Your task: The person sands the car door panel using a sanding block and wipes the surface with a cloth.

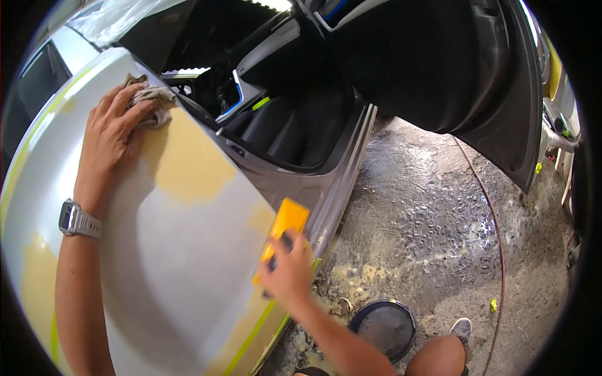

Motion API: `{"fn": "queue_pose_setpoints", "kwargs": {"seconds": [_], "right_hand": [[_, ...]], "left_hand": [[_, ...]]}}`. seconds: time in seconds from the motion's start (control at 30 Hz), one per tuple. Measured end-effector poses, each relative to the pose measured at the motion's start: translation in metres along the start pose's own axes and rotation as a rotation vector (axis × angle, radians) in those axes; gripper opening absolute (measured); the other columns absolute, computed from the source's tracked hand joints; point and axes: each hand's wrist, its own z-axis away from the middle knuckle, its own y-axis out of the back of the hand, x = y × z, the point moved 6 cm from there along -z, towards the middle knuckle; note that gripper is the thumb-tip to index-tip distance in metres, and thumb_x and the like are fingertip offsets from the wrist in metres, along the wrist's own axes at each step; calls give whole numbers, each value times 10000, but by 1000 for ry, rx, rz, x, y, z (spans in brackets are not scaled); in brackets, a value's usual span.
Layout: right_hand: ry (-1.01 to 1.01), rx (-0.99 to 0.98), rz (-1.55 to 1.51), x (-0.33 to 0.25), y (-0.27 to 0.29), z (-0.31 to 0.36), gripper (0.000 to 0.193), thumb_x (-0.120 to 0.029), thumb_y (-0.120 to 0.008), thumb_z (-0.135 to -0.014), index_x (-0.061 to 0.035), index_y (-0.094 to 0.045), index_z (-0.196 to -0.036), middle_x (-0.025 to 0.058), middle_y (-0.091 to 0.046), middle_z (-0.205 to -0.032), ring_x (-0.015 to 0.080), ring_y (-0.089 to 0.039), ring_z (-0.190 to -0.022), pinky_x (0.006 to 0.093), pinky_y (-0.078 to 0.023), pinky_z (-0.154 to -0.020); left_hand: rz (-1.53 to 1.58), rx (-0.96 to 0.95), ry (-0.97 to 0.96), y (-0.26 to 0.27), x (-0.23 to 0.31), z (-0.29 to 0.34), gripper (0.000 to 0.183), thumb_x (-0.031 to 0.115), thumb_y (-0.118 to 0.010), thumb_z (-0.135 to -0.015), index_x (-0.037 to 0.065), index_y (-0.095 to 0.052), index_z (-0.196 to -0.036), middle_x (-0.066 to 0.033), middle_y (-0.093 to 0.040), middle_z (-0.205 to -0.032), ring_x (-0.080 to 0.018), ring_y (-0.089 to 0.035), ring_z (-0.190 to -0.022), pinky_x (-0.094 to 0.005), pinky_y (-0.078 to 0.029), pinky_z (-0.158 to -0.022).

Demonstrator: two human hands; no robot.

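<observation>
Left hand (118, 128): grip part-curled over a crumpled cloth (157, 103), near the far end of the car panel (169, 257), by its right edge. Right hand (291, 269): grip closed round a yellow block (291, 216), thumb and fingers astride it, at the panel's right edge, nearer end. Yellowish patches (188, 166) on panel. Black round tub (384, 329) on wet floor (420, 182), right of panel.
</observation>
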Motion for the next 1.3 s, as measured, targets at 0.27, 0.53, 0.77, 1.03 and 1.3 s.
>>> {"fn": "queue_pose_setpoints", "kwargs": {"seconds": [0.27, 0.53, 0.77, 1.03, 1.3], "right_hand": [[64, -9, -239, -58, -5, 83, 527, -211, -737, -794, -180, -665, -1315, 216, -465, -1412, 439, -582, -1109, 495, -586, -823], [-7, -107, -444, -57, 2, 92, 748, -220, -757, -796, -154, -514, -1501, 227, -436, -1448, 387, -571, -1227, 434, -573, -916], [-4, -188, -291, -46, 4, 77, 876, -226, -738, -794, -108, -381, -1585, 237, -338, -1579, 442, -540, -1301, 449, -566, -955], [-103, -188, -132, 34, 0, -7, 799, -238, -718, -801, -79, -451, -1536, 257, -350, -1580, 478, -579, -1224, 496, -521, -1005], [34, -140, -284, -45, 4, 65, 782, -234, -724, -794, -78, -480, -1520, 291, -348, -1565, 466, -572, -1246, 496, -522, -1008]], "left_hand": [[-29, -24, 70, 3, -6, 1, 429, 36, -592, -816, 92, -688, -1230, -85, -569, -1474, -337, -449, -1422, -482, -359, -1156], [-62, -26, 80, 3, -7, 4, 441, 18, -599, -826, 112, -697, -1245, -91, -555, -1492, -347, -430, -1445, -494, -337, -1184], [-45, -10, 83, -9, -2, 4, 425, 24, -601, -848, 104, -692, -1255, -93, -555, -1494, -346, -433, -1446, -492, -338, -1181], [-40, -5, 1, 1, -9, 4, 417, 46, -582, -846, 82, -686, -1248, -91, -565, -1482, -347, -452, -1423, -488, -349, -1160], [-79, -27, 38, 21, -6, 0, 436, 48, -576, -838, 106, -690, -1255, -99, -564, -1482, -344, -450, -1425, -490, -360, -1149]]}}
